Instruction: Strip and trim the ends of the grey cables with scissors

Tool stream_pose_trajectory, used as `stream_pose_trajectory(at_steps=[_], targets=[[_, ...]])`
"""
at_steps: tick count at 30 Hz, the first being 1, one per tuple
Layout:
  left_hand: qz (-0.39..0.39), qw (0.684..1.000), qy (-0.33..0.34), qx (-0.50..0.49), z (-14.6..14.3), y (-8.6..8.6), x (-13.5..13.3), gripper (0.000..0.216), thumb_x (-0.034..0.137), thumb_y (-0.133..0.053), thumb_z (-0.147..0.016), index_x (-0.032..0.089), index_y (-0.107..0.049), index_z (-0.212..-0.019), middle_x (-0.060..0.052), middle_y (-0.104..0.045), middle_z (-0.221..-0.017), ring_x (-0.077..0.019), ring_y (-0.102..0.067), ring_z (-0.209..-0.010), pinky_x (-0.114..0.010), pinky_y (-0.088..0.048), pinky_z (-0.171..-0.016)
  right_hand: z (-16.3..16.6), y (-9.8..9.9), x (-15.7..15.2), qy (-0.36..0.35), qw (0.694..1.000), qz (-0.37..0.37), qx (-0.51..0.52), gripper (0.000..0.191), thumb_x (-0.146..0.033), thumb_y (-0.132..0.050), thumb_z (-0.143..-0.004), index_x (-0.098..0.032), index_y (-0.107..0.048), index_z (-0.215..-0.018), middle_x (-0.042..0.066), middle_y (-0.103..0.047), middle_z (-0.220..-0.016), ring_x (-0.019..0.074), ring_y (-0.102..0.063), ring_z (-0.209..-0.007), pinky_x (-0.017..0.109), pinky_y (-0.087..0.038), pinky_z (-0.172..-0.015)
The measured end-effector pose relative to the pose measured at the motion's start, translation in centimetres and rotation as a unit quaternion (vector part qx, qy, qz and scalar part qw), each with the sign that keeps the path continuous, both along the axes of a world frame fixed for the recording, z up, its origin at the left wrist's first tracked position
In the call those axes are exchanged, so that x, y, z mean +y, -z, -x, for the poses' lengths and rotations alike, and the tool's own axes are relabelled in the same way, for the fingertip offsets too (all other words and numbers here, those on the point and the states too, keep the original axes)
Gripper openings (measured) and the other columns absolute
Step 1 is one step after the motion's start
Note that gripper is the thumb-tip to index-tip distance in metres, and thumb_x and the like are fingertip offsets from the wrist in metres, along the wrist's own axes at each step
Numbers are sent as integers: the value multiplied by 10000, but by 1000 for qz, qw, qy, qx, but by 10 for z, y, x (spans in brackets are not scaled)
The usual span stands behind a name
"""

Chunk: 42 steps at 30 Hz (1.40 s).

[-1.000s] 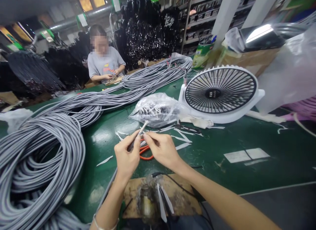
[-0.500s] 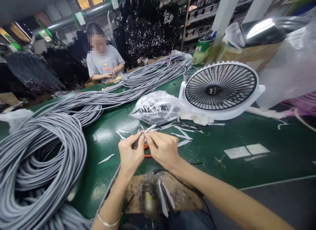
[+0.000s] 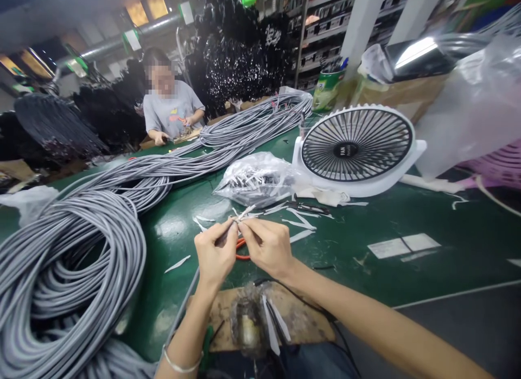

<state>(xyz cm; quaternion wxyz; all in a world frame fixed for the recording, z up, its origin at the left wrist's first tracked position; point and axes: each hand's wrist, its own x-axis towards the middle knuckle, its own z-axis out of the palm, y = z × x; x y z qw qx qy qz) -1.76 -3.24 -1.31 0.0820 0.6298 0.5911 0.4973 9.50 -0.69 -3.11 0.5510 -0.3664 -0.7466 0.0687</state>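
My left hand (image 3: pixel 214 255) and my right hand (image 3: pixel 268 245) meet above the green table (image 3: pixel 407 216), both pinched on the end of a thin grey cable (image 3: pixel 225 235) whose white tip pokes out past my fingers. The cable runs down from my left hand toward the table's near edge. Orange-handled pliers (image 3: pixel 242 248) lie on the table just under my hands. Below my wrists sits a worn wooden block (image 3: pixel 301 319) with a small metal fixture (image 3: pixel 244 324) and white strips on it.
Thick coils of grey cable (image 3: pixel 69 259) fill the left side and stretch to the far end. A clear bag of parts (image 3: pixel 256 178) and a white fan (image 3: pixel 358 148) sit ahead. White strips litter the table. Another person (image 3: pixel 171 107) works at the far end.
My hands have closed together and the cable's white tip has tilted lower, from pointing up to lying nearly level. The far person's hand has reached out to the side.
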Motion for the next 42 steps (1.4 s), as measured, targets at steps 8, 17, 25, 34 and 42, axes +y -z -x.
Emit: stream_pose_trajectory(at_steps=[8,17,25,34,42], targets=[[-43,998,-32,-10,7,0,4,185,261,-586,-755,140,-726,-756,-14,-623,-559,-91,-501,-471,-196,-390,-472,-8,-6,7,5,997,33,-69,325,-240,-424,-891,-175,-619,-640,-2,-633,-533,92,-539,-450,205,-315,-489],[-104,992,-45,51,7,0,2,147,223,-587,-775,138,-707,-780,36,-499,-502,-63,-409,-430,-187,-325,-431,-14,-9,9,24,997,6,-72,307,-244,-417,-895,-177,-647,-704,17,-693,-639,108,-611,-565,213,-333,-554],[-108,990,-47,73,6,0,1,134,210,-590,-776,143,-706,-784,40,-492,-495,-64,-411,-427,-191,-324,-428,-15,-11,8,22,995,19,-91,315,-255,-412,-893,-170,-641,-694,27,-685,-639,107,-598,-562,219,-316,-546],[-57,993,-39,100,5,5,6,144,183,-601,-743,159,-730,-802,6,-575,-537,-80,-474,-451,-201,-373,-472,-7,-9,-3,-92,993,73,7,355,-249,-387,-888,-159,-585,-607,-8,-555,-484,83,-439,-416,213,-313,-469],[36,998,-39,-43,10,1,13,227,300,-567,-759,139,-723,-726,-20,-652,-587,-110,-544,-506,-204,-397,-485,-10,-8,1,-18,998,42,-33,316,-224,-425,-883,-169,-576,-611,5,-593,-517,93,-500,-450,216,-310,-502]])
